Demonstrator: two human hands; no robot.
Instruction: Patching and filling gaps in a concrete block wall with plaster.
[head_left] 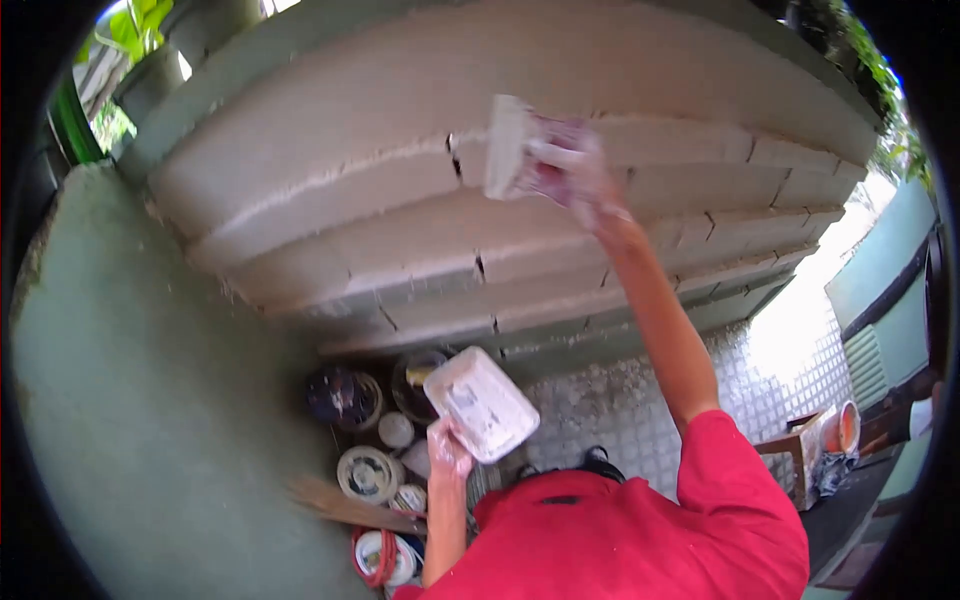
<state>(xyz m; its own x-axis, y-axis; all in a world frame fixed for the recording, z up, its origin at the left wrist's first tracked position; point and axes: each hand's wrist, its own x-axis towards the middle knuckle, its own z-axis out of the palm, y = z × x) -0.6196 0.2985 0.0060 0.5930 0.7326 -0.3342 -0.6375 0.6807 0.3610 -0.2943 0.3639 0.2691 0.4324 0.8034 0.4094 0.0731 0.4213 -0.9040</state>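
Observation:
My right hand is raised in front of the stepped wall, closed round a wide brush. Its broad end is coated white, and the part in my fingers is reddish. The image is a little blurred there, so I cannot tell whether the brush touches the wall. Lower down, my left hand grips the edge of a shallow white tray. White paint-like residue lies inside the tray. White smears also cover both hands.
Below the tray, several paint tins and buckets crowd the corner beside a green side wall. A wooden-looking board lies across them. Patterned tiles cover the floor. A wooden stand with an orange-rimmed pot is at right.

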